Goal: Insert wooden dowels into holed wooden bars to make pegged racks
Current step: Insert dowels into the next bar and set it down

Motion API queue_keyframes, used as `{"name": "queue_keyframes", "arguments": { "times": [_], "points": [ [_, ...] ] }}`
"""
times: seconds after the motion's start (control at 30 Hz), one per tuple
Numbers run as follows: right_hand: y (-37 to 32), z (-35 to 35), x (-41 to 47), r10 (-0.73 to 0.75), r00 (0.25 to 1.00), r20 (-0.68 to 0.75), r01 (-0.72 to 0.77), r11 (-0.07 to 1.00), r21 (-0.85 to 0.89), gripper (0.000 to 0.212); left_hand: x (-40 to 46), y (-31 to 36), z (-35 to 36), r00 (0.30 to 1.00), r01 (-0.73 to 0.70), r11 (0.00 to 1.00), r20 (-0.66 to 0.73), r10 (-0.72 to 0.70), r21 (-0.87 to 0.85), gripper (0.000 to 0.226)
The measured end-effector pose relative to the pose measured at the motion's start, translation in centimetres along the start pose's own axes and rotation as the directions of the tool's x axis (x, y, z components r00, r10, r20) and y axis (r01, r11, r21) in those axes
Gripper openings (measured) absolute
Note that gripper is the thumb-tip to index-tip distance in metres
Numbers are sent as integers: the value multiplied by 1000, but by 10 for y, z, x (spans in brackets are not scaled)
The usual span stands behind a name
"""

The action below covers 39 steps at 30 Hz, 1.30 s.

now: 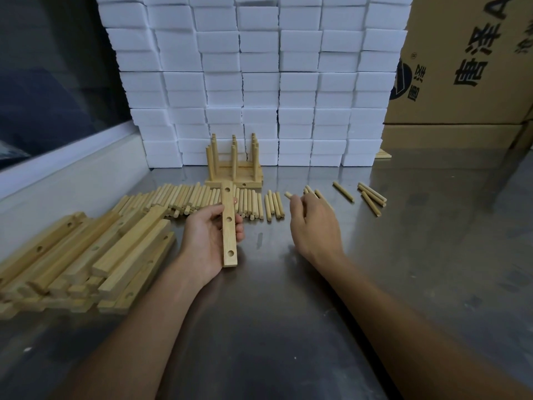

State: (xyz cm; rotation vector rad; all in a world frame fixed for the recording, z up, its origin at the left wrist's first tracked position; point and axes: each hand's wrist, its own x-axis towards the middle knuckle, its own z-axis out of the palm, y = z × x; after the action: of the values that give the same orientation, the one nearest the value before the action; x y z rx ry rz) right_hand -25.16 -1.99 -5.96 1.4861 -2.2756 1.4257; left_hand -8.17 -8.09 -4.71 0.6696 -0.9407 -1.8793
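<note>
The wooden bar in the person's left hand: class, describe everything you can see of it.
The wooden bar is a pale, straight, square-edged strip with three round holes along its upper face, all empty. It points away from the person, lifted above the steel table. The left hand holds it around the middle, fingers curled over its right edge.

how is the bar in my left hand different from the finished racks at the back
The bar has three empty holes; the finished racks have upright dowels in theirs. The bar is gripped in the left hand; the racks sit grouped on the table. Both are pale wood.
</note>
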Motion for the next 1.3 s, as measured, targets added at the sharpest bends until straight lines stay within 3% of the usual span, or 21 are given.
{"name": "queue_keyframes", "arguments": {
  "times": [0.27, 0.57, 0.7, 0.87, 1.03, 1.13, 1.3],
  "points": [
    [0, -2, -1, 56, 995, 79, -53, 998, -35, 54, 0, 0, 0, 1000, 1, 1000, -2, -1, 15, 31],
    [3, -2, -3, -70, 998, -6, 70, 997, 33, 23, -3, 0, 7, 1000, -8, 998, -28, 10, 59, 27],
    [5, -4, -4, -125, 979, -160, 110, 989, -99, 20, -3, 0, 7, 999, -6, 998, -38, 8, 60, 33],
    [-2, -6, -5, -112, 986, -125, 135, 973, 186, 9, -3, 0, 8, 999, -2, 999, -40, 4, 53, 34],
    [2, -4, -5, -137, 986, -90, 151, 975, 164, 6, -4, 0, 7, 999, -6, 999, -33, 7, 49, 32],
    [5, -4, -3, -144, 988, -52, 149, 980, 133, 23, -4, 0, 7, 1000, -6, 999, -30, 7, 48, 31],
    [1, -6, -3, -84, 996, -35, 89, 983, 162, 22, -3, -1, 6, 1000, -12, 998, -20, 14, 59, 28]
  ]
}}
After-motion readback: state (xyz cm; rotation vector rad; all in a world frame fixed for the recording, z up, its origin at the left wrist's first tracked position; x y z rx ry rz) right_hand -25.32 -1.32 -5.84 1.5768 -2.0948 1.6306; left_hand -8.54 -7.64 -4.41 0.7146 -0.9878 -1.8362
